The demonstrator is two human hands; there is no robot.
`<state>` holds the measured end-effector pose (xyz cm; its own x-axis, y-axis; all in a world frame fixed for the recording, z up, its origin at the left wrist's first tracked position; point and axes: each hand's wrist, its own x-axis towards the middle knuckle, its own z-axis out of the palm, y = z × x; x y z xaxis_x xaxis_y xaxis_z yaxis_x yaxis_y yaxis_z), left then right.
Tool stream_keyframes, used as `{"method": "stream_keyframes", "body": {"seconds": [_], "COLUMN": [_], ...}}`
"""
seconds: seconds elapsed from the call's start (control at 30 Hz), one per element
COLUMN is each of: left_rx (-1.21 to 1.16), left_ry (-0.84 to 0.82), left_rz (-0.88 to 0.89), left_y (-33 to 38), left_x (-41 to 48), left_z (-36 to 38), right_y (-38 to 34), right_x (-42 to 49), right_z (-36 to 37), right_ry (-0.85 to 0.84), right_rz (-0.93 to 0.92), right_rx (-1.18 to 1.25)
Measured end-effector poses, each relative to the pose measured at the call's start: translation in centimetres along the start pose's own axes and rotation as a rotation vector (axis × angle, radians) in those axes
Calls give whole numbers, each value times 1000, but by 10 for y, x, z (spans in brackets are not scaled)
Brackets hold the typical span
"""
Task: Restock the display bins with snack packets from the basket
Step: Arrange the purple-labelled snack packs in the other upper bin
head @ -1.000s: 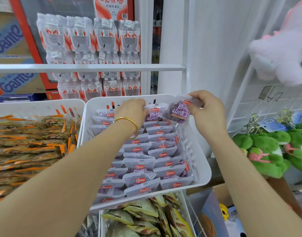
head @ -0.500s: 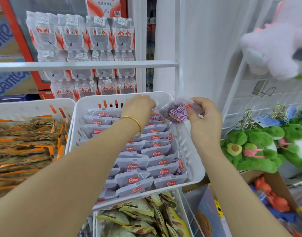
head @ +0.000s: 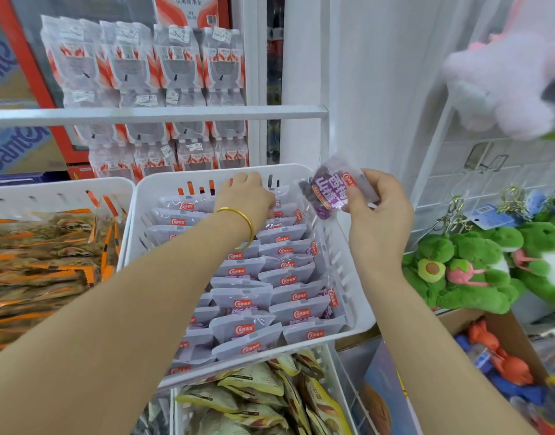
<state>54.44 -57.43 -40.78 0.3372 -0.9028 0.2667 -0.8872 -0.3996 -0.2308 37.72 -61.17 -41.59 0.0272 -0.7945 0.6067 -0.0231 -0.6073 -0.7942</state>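
Note:
A white display bin (head: 207, 174) holds rows of pale purple snack packets (head: 288, 274) with red labels, standing on edge. My left hand (head: 246, 196), a gold bangle on its wrist, reaches to the bin's back row with its fingers pointing down among the packets; the fingertips are hidden. My right hand (head: 378, 211) holds one purple snack packet (head: 328, 193) pinched between thumb and fingers, tilted, just above the bin's back right corner. No basket is in view.
A second white bin (head: 59, 188) of orange-edged packets sits to the left. Below is a bin of yellow-green packets (head: 254, 394). A white shelf rail (head: 157, 113) crosses above, with bottled water packs (head: 144, 73) behind. Green plush toys (head: 477, 271) crowd the right.
My left hand has moved further to the back row of the bin. My right hand has turned the purple packet more upright and kept it near the back right corner.

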Motion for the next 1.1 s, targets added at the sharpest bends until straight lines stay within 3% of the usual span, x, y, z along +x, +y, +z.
{"method": "stream_keyframes", "body": {"seconds": [0.13, 0.27, 0.47, 0.6, 0.77, 0.9, 1.1], "left_rx": [-29, -179, -150, -277, -286, -546, -259], "left_ry": [-19, 209, 75, 186, -73, 116, -166], "left_rz": [-70, -54, 18, 12, 153, 26, 22], "left_y": [-1, 10, 6, -7, -18, -41, -59], "left_x": [5, -3, -5, -17, -49, -85, -150], "left_z": [-7, -2, 3, -3, -8, -16, -22], "right_y": [-5, -11, -6, -9, -17, -27, -38], "right_x": [5, 9, 6, 0, -11, -25, -46], "right_z": [5, 6, 8, 3, -8, -22, -25], "right_ry": [37, 28, -20, -60, -96, -210, -251], "right_rz": [26, -3, -6, -21, -27, -18, 7], "right_rx": [-10, -12, -18, -46, -6, 4, -25]}}
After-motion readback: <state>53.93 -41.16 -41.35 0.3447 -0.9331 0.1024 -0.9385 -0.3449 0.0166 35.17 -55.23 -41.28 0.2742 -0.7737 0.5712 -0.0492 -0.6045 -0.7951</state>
